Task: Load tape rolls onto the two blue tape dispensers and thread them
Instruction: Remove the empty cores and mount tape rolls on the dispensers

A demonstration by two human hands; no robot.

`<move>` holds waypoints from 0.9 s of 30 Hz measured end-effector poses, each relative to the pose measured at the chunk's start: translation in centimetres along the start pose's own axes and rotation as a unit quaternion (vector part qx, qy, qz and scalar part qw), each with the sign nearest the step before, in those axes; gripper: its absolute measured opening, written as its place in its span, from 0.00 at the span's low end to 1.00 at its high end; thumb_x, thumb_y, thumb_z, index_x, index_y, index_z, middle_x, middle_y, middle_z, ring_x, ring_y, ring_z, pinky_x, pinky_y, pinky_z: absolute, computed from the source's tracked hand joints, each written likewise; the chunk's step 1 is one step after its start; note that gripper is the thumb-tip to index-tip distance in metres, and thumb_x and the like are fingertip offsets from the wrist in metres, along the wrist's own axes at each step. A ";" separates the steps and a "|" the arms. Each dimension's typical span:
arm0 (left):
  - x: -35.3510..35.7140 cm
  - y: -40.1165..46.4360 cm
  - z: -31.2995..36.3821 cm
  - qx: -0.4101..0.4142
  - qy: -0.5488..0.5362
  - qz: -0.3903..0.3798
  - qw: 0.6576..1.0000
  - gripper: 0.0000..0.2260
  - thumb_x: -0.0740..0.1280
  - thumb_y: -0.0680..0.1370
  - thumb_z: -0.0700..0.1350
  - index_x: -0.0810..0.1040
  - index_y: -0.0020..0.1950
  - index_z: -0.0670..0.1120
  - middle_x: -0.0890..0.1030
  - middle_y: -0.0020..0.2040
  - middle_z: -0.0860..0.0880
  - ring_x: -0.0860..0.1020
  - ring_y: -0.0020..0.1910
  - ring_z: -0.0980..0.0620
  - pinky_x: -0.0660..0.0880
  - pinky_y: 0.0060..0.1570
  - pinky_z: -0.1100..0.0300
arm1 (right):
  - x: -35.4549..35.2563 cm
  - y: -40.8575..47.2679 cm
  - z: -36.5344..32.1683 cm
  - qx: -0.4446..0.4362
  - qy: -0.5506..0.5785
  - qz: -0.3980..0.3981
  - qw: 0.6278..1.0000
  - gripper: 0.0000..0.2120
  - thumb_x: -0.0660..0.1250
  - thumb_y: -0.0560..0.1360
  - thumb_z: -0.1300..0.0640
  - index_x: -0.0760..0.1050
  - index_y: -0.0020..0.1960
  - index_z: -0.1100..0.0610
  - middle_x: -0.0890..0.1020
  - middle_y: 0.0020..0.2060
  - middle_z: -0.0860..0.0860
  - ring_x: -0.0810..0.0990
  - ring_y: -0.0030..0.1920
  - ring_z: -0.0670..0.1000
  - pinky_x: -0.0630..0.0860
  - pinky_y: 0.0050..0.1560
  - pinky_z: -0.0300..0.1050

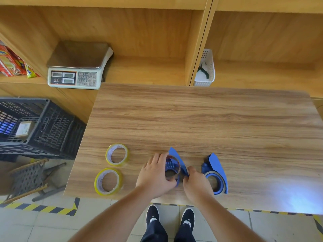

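We read digits 1 to 9 on the keypad of the white electronic weighing scale (79, 67); its other markings stay illegible.

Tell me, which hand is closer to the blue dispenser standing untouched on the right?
The right hand. It is just left of that dispenser, working at the other dispenser; the left hand is farther left, beyond it.
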State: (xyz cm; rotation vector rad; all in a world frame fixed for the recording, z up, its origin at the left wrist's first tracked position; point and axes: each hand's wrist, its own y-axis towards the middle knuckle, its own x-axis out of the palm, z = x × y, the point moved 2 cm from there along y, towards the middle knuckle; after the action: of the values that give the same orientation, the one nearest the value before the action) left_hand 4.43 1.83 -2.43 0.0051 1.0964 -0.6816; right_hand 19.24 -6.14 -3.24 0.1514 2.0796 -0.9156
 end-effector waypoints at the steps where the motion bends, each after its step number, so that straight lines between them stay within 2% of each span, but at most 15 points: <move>1: -0.9 0.6 -0.2 -0.007 -0.007 0.013 1.000 0.40 0.68 0.67 0.60 0.60 0.77 0.55 0.69 0.68 0.56 0.69 0.70 0.52 0.69 0.70 0.52 | -0.1 0.0 0.0 0.001 0.009 0.008 1.000 0.07 0.56 0.79 0.57 0.70 0.54 0.55 0.81 0.45 0.54 0.80 0.42 0.57 0.79 0.40 0.52; 3: -2.7 2.2 -0.5 -0.024 -0.023 0.044 0.998 0.39 0.69 0.67 0.60 0.61 0.76 0.57 0.70 0.68 0.56 0.69 0.70 0.51 0.69 0.70 0.51 | -0.6 0.1 0.0 0.007 0.023 0.021 0.999 0.06 0.55 0.79 0.57 0.70 0.52 0.55 0.81 0.45 0.54 0.80 0.40 0.56 0.78 0.39 0.54; 6: -4.7 5.1 -1.1 -0.039 -0.036 0.068 0.996 0.36 0.71 0.68 0.60 0.63 0.74 0.56 0.69 0.68 0.54 0.70 0.69 0.49 0.71 0.68 0.50 | -1.4 0.8 -0.3 0.007 0.038 0.045 0.998 0.14 0.55 0.80 0.56 0.70 0.64 0.56 0.81 0.52 0.54 0.81 0.47 0.56 0.79 0.42 0.53; 9: -5.7 8.2 -1.7 -0.062 -0.035 0.070 0.995 0.39 0.73 0.70 0.61 0.61 0.76 0.53 0.67 0.69 0.52 0.70 0.69 0.47 0.73 0.66 0.48 | -2.0 1.5 -0.5 -0.004 0.045 0.067 0.997 0.19 0.55 0.81 0.53 0.67 0.71 0.54 0.79 0.58 0.51 0.78 0.55 0.54 0.79 0.46 0.52; 13: -5.7 11.8 -2.0 -0.080 -0.040 0.059 0.994 0.42 0.74 0.71 0.61 0.57 0.79 0.51 0.67 0.72 0.52 0.71 0.70 0.46 0.75 0.64 0.46 | -2.2 2.5 -0.5 -0.012 0.050 0.083 0.995 0.21 0.56 0.81 0.50 0.66 0.73 0.52 0.76 0.65 0.51 0.77 0.60 0.53 0.78 0.53 0.51; 17: -4.8 14.6 -1.5 -0.074 -0.026 0.049 0.996 0.44 0.74 0.72 0.62 0.55 0.80 0.51 0.69 0.73 0.51 0.72 0.70 0.44 0.74 0.65 0.45 | -1.9 3.2 0.0 -0.005 0.063 0.085 0.994 0.22 0.57 0.82 0.50 0.65 0.75 0.51 0.74 0.68 0.49 0.73 0.66 0.53 0.76 0.56 0.48; 24: -2.8 18.1 -0.4 -0.075 0.005 0.012 0.997 0.43 0.76 0.72 0.52 0.54 0.80 0.52 0.67 0.75 0.50 0.73 0.69 0.42 0.73 0.66 0.45 | -1.6 4.4 0.7 0.006 0.084 0.107 0.991 0.21 0.57 0.82 0.49 0.66 0.74 0.50 0.75 0.66 0.47 0.73 0.65 0.49 0.77 0.57 0.47; 27: -2.2 18.9 -0.6 -0.083 0.004 0.008 0.997 0.43 0.76 0.73 0.53 0.54 0.80 0.52 0.67 0.75 0.50 0.73 0.69 0.43 0.74 0.66 0.45 | -1.5 4.9 0.8 0.002 0.089 0.110 0.990 0.22 0.57 0.82 0.49 0.65 0.75 0.50 0.75 0.67 0.45 0.73 0.66 0.49 0.76 0.56 0.45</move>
State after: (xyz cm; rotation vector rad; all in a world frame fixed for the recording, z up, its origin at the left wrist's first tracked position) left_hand 12.97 18.26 -7.02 -0.1257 1.1565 -0.5747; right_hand 22.72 -2.79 -5.11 0.4706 2.1714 -0.7944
